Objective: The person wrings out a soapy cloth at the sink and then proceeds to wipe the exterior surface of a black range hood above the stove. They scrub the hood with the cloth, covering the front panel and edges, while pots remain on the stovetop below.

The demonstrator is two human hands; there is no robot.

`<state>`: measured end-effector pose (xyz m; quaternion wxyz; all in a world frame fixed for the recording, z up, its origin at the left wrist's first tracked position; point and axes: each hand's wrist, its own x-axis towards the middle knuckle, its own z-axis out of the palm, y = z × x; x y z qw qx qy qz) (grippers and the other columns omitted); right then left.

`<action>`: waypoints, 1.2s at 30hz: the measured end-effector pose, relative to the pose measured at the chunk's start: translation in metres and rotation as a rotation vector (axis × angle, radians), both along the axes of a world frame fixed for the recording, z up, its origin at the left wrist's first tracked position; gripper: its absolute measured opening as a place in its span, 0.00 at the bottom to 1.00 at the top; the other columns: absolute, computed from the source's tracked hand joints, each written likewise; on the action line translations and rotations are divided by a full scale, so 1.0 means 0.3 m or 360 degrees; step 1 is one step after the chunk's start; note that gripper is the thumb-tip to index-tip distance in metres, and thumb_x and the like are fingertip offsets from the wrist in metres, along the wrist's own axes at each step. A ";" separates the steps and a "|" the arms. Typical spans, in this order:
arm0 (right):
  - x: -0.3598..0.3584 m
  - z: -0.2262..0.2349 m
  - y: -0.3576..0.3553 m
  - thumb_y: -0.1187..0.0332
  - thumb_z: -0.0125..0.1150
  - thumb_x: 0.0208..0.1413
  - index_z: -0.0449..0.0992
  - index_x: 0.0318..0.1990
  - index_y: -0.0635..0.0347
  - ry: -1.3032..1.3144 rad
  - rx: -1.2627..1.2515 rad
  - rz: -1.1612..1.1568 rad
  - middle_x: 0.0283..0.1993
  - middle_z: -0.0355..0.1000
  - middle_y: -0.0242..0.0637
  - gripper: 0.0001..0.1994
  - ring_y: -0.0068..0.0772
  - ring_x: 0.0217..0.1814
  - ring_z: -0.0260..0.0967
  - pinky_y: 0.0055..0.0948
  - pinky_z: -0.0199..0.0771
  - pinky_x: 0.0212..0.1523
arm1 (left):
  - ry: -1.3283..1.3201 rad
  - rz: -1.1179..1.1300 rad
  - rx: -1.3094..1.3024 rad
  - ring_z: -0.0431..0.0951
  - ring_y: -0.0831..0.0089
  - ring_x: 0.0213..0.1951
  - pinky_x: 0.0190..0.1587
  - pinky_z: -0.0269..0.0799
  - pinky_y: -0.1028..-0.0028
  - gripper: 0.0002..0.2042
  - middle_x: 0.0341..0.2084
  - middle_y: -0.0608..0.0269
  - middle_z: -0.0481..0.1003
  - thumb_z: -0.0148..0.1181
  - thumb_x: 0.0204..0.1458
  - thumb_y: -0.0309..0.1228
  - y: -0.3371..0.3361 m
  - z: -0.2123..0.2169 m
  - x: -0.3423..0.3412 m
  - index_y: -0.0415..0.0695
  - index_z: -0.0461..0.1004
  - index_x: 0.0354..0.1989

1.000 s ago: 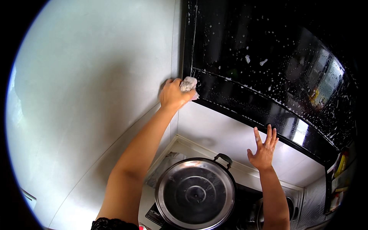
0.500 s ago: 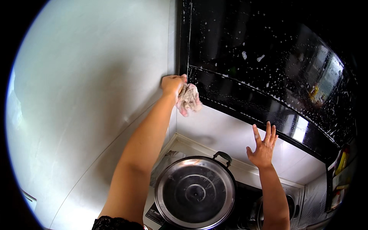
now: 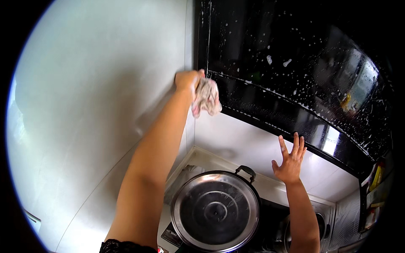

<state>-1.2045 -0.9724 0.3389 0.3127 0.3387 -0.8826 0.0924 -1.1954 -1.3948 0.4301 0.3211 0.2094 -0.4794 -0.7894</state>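
A glossy black range hood, spotted with white suds and drops, fills the upper right. At its left edge, by the pale wall, my left hand is closed on a crumpled, damp-looking cloth, beige with pink patches, which hangs below the fingers. My right hand is spread, fingers up, with its fingertips at the hood's lower front edge; nothing is in it. Whether those fingertips press on the edge I cannot tell.
Below the hood a large lidded pot with a black side handle stands on the stove. A second pot is partly hidden behind my right forearm. Pale wall bounds the left side. Colourful packages stand at the far right.
My left hand has slid a little upward along the hood's left edge, carrying the cloth with it. My right hand has stayed almost in place.
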 end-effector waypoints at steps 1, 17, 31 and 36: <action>0.000 -0.002 -0.005 0.68 0.70 0.32 0.55 0.67 0.34 -0.0001 -0.0001 0.0000 0.71 0.39 0.52 0.48 0.66 0.72 0.35 0.67 0.42 0.64 | -0.0003 0.0017 0.0001 0.72 0.62 0.23 0.28 0.71 0.53 0.07 0.22 0.58 0.71 0.58 0.54 0.31 -0.006 0.044 -0.004 0.44 0.71 0.27; -0.004 -0.007 -0.001 0.67 0.70 0.32 0.57 0.67 0.34 0.0005 0.0009 -0.0008 0.71 0.39 0.52 0.47 0.66 0.72 0.34 0.67 0.42 0.64 | -0.0011 0.0252 -0.0316 0.70 0.65 0.21 0.22 0.69 0.59 0.05 0.22 0.57 0.70 0.58 0.52 0.22 0.080 0.024 0.038 0.34 0.71 0.26; -0.004 -0.005 0.001 0.67 0.70 0.33 0.56 0.67 0.34 -0.0027 0.0011 -0.0019 0.71 0.38 0.52 0.47 0.65 0.72 0.33 0.67 0.41 0.65 | -0.0008 0.0198 -0.0192 0.72 0.64 0.22 0.25 0.72 0.59 0.03 0.24 0.56 0.71 0.57 0.50 0.19 0.117 0.040 0.078 0.33 0.73 0.32; -0.002 -0.007 0.001 0.67 0.70 0.32 0.57 0.67 0.34 -0.0015 0.0005 -0.0015 0.71 0.38 0.51 0.47 0.65 0.72 0.33 0.67 0.41 0.65 | 0.0100 0.0161 -0.0143 0.71 0.65 0.22 0.23 0.70 0.59 0.02 0.23 0.57 0.72 0.59 0.48 0.19 0.082 0.112 0.045 0.34 0.72 0.26</action>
